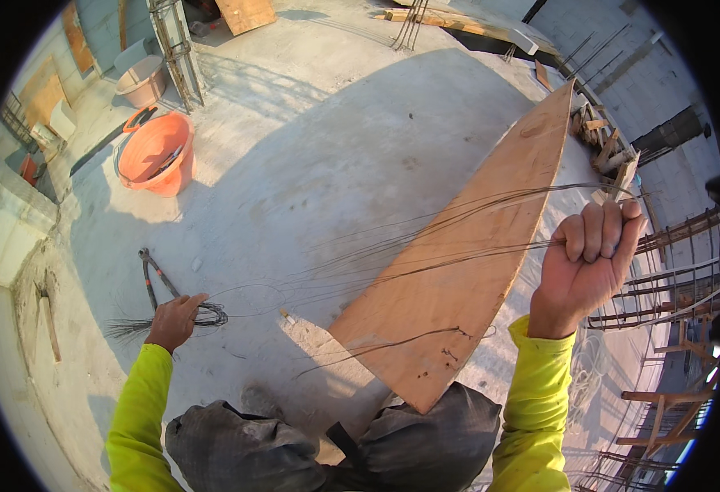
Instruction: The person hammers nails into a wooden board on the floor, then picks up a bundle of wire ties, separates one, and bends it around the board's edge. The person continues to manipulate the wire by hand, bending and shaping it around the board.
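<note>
Right hand (pixel 581 266), nearest the camera, is holding long thin dark wires (pixel 532 193) in curled fingers, their length slanting to lower left, where the left hand (pixel 174 322) is gripping a looped dark wire bundle (pixel 211 314). Beneath the wires, a pointed brown plywood sheet (pixel 434 328) is lying; orange-handled metal pincers (pixel 162 277) are resting beside the left hand.
</note>
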`<act>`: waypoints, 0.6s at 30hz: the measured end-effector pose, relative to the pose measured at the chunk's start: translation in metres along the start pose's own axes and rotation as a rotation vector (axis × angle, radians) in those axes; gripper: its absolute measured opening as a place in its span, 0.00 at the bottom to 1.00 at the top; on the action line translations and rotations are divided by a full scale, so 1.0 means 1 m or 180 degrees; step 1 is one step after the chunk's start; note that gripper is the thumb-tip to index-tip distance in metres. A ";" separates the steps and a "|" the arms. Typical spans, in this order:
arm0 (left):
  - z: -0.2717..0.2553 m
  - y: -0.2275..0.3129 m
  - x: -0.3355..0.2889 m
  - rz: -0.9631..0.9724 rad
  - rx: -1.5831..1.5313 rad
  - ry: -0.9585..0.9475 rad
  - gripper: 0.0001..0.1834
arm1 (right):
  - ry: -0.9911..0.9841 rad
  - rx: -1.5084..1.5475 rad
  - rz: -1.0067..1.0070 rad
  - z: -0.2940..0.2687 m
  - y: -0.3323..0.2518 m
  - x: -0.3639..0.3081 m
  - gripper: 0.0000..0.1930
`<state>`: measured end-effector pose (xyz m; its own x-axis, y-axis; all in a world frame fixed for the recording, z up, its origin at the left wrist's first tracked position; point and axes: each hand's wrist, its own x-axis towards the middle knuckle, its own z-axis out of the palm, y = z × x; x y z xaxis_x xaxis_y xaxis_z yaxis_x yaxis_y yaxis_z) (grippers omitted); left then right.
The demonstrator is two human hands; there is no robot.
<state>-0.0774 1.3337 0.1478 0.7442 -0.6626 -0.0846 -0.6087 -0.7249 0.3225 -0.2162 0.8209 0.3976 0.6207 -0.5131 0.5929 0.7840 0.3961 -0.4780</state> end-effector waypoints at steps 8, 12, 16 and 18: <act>-0.087 0.092 0.063 0.0373 -0.0813 0.0748 0.31 | -0.2171 -0.2111 -0.0595 0.033 0.045 0.006 0.14; -0.156 0.185 0.093 0.1963 -0.1052 0.2452 0.28 | -0.3539 -0.2388 -0.0576 0.067 0.093 -0.010 0.14; -0.177 0.214 0.097 0.2105 -0.1545 0.1710 0.25 | -0.4101 -0.2863 -0.1043 0.075 0.107 -0.016 0.12; -0.169 0.212 0.094 0.2020 -0.1556 0.1665 0.23 | -0.3970 -0.3213 -0.1318 0.070 0.106 -0.017 0.11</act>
<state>-0.0904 1.1497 0.3681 0.4155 -0.6510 0.6352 -0.8469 -0.0222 0.5313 -0.1427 0.9251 0.3819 0.4015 0.6330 0.6619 0.8743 -0.4802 -0.0710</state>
